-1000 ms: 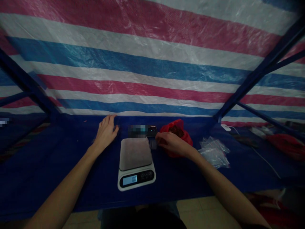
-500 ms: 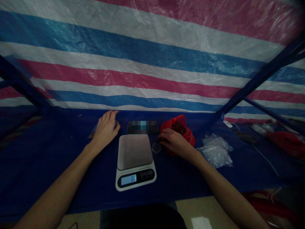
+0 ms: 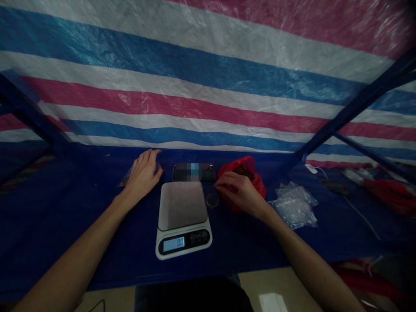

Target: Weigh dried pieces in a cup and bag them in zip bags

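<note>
My left hand (image 3: 144,173) lies with its fingers stretched and its thumb apart, over a small clear plastic bag (image 3: 125,180) that it partly hides. My right hand (image 3: 242,190) is in front of an open red plastic bag (image 3: 258,184) holding dark brown bits (image 3: 243,170). Its thumb and fingertips are pinched together; whatever may be between them is too small to make out. Just below those fingertips stands a small clear round dish (image 3: 212,199). Between the hands is a white digital scale (image 3: 183,219), its plate bare and its display reading 0.0.
A dark phone (image 3: 208,172) lies behind the scale. To the right of the red bag is a pile of clear zip bags (image 3: 297,206). A white plug with a cord (image 3: 311,169) lies farther right. Blue frame bars (image 3: 344,110) and a striped sheet (image 3: 195,104) enclose the blue table.
My right hand has lifted slightly, and its fingertips have drawn together above the clear dish. The left hand stays in place. The view has shifted a little.
</note>
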The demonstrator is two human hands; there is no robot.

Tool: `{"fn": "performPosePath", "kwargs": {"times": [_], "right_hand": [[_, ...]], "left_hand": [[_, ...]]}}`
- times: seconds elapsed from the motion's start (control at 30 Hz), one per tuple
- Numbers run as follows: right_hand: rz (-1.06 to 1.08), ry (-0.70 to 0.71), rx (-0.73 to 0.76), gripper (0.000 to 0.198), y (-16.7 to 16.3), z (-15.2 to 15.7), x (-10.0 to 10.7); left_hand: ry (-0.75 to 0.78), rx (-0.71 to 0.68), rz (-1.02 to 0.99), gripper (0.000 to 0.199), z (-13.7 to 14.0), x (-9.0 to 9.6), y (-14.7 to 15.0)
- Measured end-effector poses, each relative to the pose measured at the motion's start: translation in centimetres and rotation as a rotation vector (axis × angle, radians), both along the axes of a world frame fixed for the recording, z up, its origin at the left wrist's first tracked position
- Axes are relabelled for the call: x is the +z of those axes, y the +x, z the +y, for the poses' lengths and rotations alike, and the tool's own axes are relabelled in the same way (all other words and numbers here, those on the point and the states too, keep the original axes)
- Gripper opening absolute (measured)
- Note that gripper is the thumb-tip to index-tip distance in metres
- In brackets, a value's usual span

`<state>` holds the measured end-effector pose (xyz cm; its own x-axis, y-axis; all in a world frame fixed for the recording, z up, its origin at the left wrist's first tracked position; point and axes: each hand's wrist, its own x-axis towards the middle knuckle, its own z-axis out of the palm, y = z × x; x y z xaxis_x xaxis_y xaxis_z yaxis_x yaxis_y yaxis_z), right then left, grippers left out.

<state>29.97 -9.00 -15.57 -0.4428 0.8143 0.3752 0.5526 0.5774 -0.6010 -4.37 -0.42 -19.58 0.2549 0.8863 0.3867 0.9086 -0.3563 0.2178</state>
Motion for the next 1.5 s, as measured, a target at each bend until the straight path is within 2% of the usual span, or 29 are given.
{"fn": "performPosePath", "kwargs": {"times": [0.13, 0.23, 0.33, 0.43, 0.57, 0.8, 1.03, 1.23, 1.37, 1.5], "right_hand": [[-0.271, 0.022, -0.22, 0.018, 4.1, 1.8, -0.3], [-0.493, -0.016, -0.278, 0.022, 6.3, 2.9, -2.0], [-0.583, -0.032, -0.258, 0.039, 6.4, 3.2, -3.4], [-0.659, -0.039, -0.271, 0.038, 5.6, 3.1, -3.7], [-0.708, -0.08, -0.311, 0.036, 5.1, 3.1, -3.0], [-0.59, -0.075, -0.287, 0.031, 5.8, 3.5, -2.6], [-0.27, 0.147, -0.307, 0.024, 5.7, 3.1, -1.2], [-0.081, 0.249, -0.346, 0.019, 4.6, 2.0, 0.3], [0.008, 0.224, -0.284, 0.017, 3.3, 1.2, 0.9], [0.087, 0.116, -0.147, 0.018, 1.2, 0.0, 1.5]], "left_hand": [[0.002, -0.001, 0.003, 0.052, 0.0, 0.0, 0.0], [0.004, 0.004, 0.005, 0.052, 0.0, -0.2, 0.1], [-0.001, 0.009, 0.002, 0.052, 0.0, -0.3, 0.2], [-0.012, 0.011, -0.003, 0.052, 0.1, -0.4, 0.2], [-0.016, 0.012, -0.005, 0.05, 0.1, -0.4, 0.3], [0.018, -0.026, 0.021, 0.046, -0.1, -0.3, 0.5], [0.054, -0.061, 0.043, 0.043, -0.3, -0.3, 0.7], [0.046, -0.069, 0.034, 0.043, -0.5, -0.1, 0.8], [0.034, -0.064, 0.022, 0.044, -0.6, 0.0, 1.0], [0.023, -0.066, 0.017, 0.044, -0.6, 0.0, 1.1]]}}
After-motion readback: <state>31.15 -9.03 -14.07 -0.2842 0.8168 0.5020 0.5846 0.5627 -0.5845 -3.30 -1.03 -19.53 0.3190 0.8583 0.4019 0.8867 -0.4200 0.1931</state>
